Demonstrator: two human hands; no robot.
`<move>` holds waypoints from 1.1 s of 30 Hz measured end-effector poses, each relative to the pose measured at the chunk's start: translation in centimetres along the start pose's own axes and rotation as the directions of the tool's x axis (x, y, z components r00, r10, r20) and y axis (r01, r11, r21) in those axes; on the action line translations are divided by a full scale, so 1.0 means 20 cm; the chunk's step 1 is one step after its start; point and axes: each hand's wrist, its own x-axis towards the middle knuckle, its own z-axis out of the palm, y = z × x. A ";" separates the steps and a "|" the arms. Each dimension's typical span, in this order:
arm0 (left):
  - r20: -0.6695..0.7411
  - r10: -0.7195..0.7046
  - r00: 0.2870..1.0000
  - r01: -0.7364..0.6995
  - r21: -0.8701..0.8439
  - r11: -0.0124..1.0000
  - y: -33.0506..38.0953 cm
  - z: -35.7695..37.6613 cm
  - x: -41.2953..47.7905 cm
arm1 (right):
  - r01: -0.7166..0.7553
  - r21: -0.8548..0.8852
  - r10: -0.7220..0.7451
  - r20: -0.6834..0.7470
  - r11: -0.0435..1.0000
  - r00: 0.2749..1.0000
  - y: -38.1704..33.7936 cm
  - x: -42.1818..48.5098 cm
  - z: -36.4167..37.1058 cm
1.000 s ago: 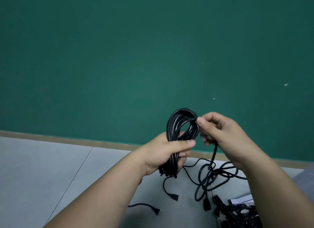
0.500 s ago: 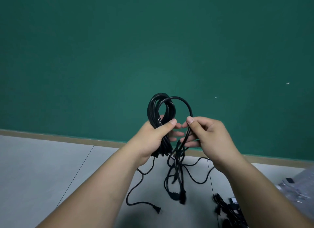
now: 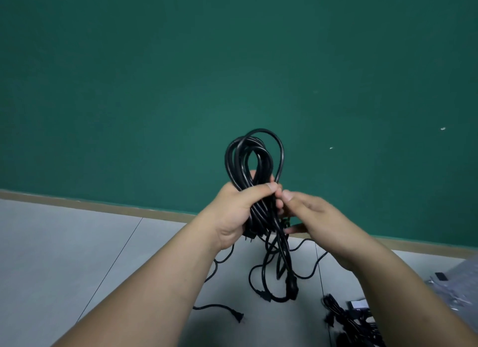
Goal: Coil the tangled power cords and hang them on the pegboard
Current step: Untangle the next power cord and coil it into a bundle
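One loop (image 3: 281, 152) added to coil (image 3: 239, 163); right hand (image 3: 319, 221) lower.

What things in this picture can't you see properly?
Head view:
Right hand: motion blur; unclear whether its fingers pinch a cord.
Coil: its middle is hidden inside the left hand.
Cord pile on the floor: cut off by the bottom edge and the right forearm.
Pegboard: nowhere in view.
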 end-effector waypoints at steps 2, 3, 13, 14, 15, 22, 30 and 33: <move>-0.036 0.048 0.998 -0.052 -0.095 0.994 0.01 -0.02 0.01 | 0.032 -0.098 -0.021 0.116 0.995 0.993 0.01 -0.01 -0.02; -0.053 0.068 0.996 -0.075 -0.141 0.987 0.02 -0.03 0.02 | 0.059 -0.146 -0.036 0.152 0.988 0.988 0.01 -0.01 -0.03; -0.299 0.251 0.921 -0.281 -0.061 0.958 0.08 -0.08 0.03 | 0.098 -0.580 -0.225 -0.151 0.808 0.962 0.04 0.02 -0.08; -0.318 0.252 0.914 -0.287 -0.070 0.955 0.09 -0.09 0.03 | 0.081 -0.605 -0.207 -0.141 0.792 0.968 0.05 0.02 -0.09; -0.334 0.252 0.908 -0.293 -0.079 0.953 0.09 -0.09 0.03 | 0.065 -0.613 -0.194 -0.146 0.788 0.970 0.06 0.02 -0.09; -0.487 0.259 0.834 -0.313 -0.031 0.949 0.13 -0.11 0.04 | -0.031 -0.583 -0.230 -0.368 0.812 0.901 0.06 0.03 -0.10; -0.551 0.321 0.770 -0.303 0.126 0.945 0.14 -0.15 0.06 | -0.086 -0.409 -0.181 -0.571 0.909 0.801 0.09 0.06 -0.09; -0.596 0.332 0.731 -0.315 0.135 0.939 0.14 -0.16 0.06 | -0.029 -0.348 -0.208 -0.624 0.937 0.753 0.09 0.06 -0.07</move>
